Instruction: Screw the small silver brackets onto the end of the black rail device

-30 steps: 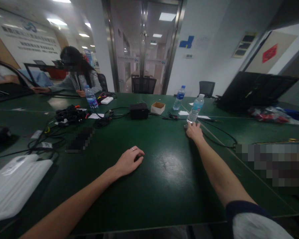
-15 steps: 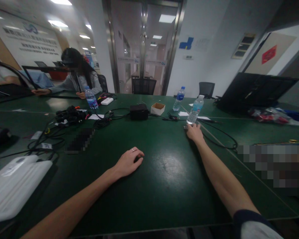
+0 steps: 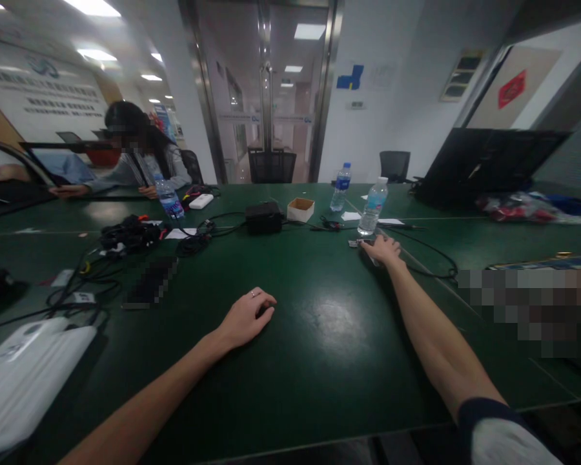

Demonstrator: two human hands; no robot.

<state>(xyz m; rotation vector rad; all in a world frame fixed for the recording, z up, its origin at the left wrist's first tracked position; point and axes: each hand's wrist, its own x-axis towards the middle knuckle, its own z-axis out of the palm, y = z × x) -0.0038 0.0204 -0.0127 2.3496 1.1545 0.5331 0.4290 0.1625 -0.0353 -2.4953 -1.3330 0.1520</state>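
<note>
My left hand (image 3: 246, 318) rests on the green table, fingers loosely curled and the thumb apart from them, with nothing in it. A ring shows on one finger. Farther out, my right hand (image 3: 385, 248) reaches over a small dark flat object (image 3: 368, 250), its fingers spread and the thumb at the object's edge. A silvery piece (image 3: 353, 243) sticks out on the left; the palm hides part of the object, so its kind is unclear. Just behind that hand stands a clear water bottle (image 3: 373, 208) with a pale blue label.
At the back are another bottle (image 3: 341, 187), an open small box (image 3: 301, 209) and a black box (image 3: 263, 217). Tangled cables (image 3: 126, 234), a dark phone-like slab (image 3: 151, 282) and a white device (image 3: 33, 381) lie left. A person (image 3: 140, 155) sits across the table (image 3: 290, 387).
My right hand has shifted right and its fingers have spread, uncovering more of the dark object, which stays put. My left hand holds its place. The view has turned slightly right.
</note>
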